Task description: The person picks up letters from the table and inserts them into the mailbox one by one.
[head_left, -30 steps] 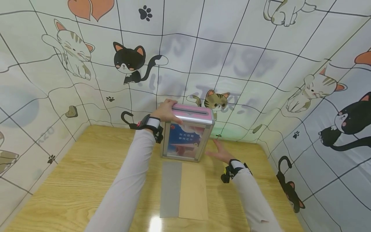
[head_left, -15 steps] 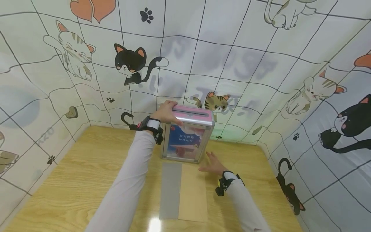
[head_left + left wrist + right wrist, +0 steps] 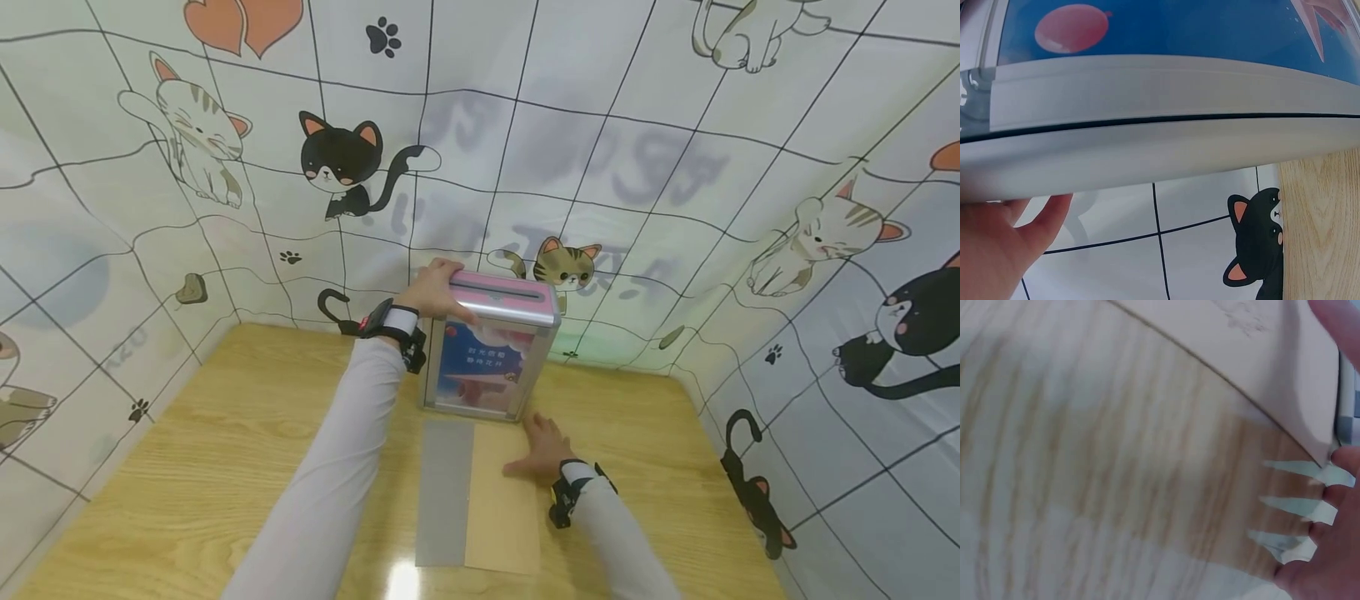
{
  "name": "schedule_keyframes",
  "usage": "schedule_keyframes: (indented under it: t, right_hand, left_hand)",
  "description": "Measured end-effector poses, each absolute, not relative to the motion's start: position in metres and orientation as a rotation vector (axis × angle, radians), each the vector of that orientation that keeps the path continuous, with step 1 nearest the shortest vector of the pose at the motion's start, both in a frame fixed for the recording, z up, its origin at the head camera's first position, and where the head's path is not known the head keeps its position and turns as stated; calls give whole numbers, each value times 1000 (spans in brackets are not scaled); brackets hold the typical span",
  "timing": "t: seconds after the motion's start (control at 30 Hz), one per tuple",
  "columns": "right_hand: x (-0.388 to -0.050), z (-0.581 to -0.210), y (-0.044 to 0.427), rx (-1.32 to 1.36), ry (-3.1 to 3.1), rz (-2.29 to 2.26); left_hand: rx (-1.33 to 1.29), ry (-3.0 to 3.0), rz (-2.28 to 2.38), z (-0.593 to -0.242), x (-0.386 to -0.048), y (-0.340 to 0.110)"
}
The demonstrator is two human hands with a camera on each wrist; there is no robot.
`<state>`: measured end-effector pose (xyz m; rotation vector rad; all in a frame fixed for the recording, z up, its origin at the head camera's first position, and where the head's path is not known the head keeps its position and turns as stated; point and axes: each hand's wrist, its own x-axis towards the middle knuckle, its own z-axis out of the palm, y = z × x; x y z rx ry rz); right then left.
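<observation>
A slotted box with a silver metal frame, a pink top and a blue printed front panel stands upright on the table. My left hand grips its upper left corner, with the thumb on the front edge and the fingers on the far side. In front of the box lies a flat tan sheet with a grey sheet beside it on the left. My right hand is spread low over the tan sheet's upper right corner. In the right wrist view its fingers are apart and hold nothing; whether they touch the sheet I cannot tell.
A wood-grain table bears everything. White cloth walls printed with cats and grid lines close in the back and both sides, with the box near the back wall. Each wrist wears a strapped camera.
My right hand has moved from the right of the box toward me and leftward, down to the tan sheet's upper right corner. My left hand keeps its grip; the box stays in place.
</observation>
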<state>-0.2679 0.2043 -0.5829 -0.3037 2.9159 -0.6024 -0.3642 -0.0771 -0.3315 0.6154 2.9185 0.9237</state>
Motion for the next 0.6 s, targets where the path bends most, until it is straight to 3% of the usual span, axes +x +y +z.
schedule_keyframes:
  t: [0.6]
  right_hand:
    - [-271, -568, 206, -437, 2936, -459]
  left_hand:
    - [615, 2920, 969, -334, -367, -77]
